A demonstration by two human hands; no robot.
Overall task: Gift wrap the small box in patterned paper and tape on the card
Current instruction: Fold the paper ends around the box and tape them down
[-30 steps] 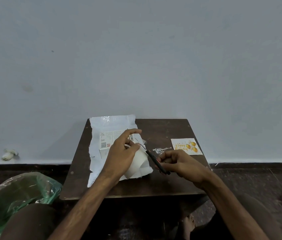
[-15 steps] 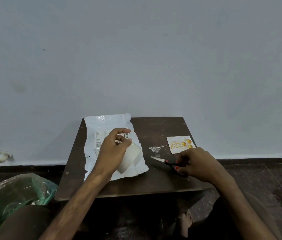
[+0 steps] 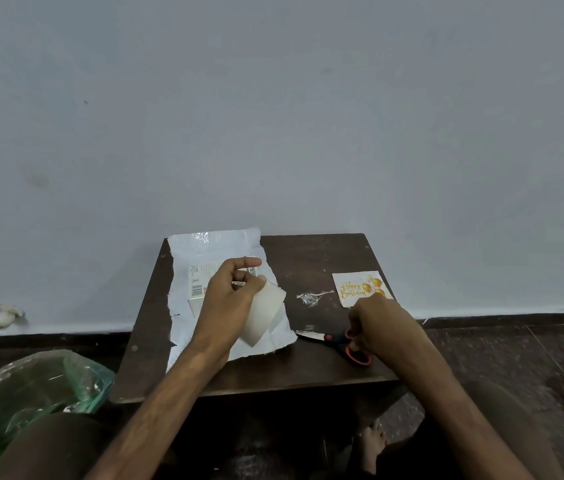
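My left hand (image 3: pixel 228 296) grips a whitish tape roll (image 3: pixel 264 315) just above the white sheet of wrapping paper (image 3: pixel 211 242) spread on the left of the dark table (image 3: pixel 308 258). The small printed box (image 3: pixel 201 280) lies on that paper, partly hidden behind my left hand. My right hand (image 3: pixel 380 327) rests on the table's right side, fingers curled on the red-and-black handles of the scissors (image 3: pixel 330 338), whose blades lie flat pointing left. The "Happy Birthday" card (image 3: pixel 356 287) with gold balloons lies just beyond my right hand.
A crumpled scrap of clear tape (image 3: pixel 311 297) lies between paper and card. A green plastic bag (image 3: pixel 31 386) sits on the floor at the left by my knee. A small white object (image 3: pixel 7 315) lies by the wall. The table stands against the wall.
My right hand carried the scissors away from the tape roll, rightward and down onto the table. My left hand with the roll stayed over the paper.
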